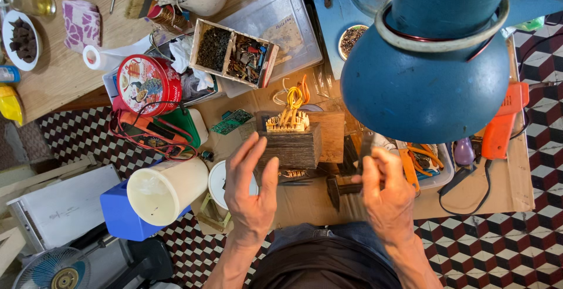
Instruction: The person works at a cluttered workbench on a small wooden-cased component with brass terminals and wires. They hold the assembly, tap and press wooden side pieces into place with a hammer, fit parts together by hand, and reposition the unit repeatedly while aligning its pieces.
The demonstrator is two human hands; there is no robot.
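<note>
Left hand [251, 183] grips the laminated core [291, 142]; right hand [384, 189] pinches a thin dark strip [365, 148], partly hidden.

Transformer core [291, 142] at the middle of the cardboard sheet [498, 192], hammer [343, 189] just right of it, divided box [236, 53] behind, round tin [146, 83] left, bucket [166, 189] at the near-left corner.
</note>
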